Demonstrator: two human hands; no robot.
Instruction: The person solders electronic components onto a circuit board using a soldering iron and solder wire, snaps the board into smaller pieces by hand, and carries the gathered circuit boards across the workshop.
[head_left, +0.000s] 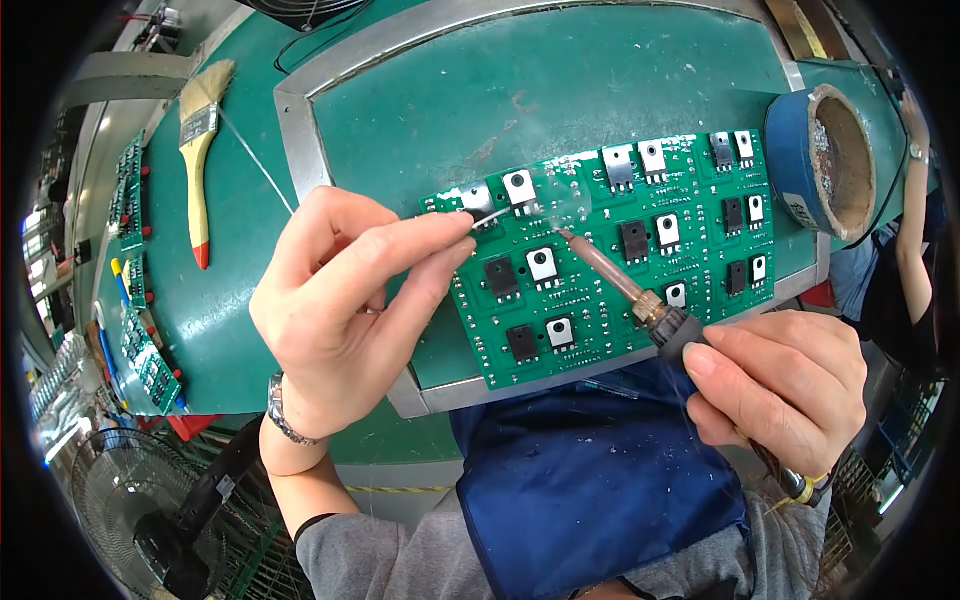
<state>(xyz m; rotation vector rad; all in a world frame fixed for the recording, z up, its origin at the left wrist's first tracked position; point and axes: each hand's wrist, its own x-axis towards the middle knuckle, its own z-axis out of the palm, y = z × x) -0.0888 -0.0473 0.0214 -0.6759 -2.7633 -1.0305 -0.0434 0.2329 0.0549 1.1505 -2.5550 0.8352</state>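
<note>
A green circuit board lies at a slant on the green worktop, carrying several black and silver three-legged transistors. My right hand grips the dark handle of a soldering iron. Its tip points up and left, at the solder joints near the upper left transistors, where thin smoke rises. Between the thumb and forefinger of my left hand is a thin solder wire. The wire's end reaches over the board beside a silver transistor, close to the iron tip. My left palm faces down, partly hiding the fingers behind.
A metal frame edges the work area. On the left lie a paint brush and several smaller circuit boards. A blue round container stands at the right. A fan is at lower left; another person's arm shows far right.
</note>
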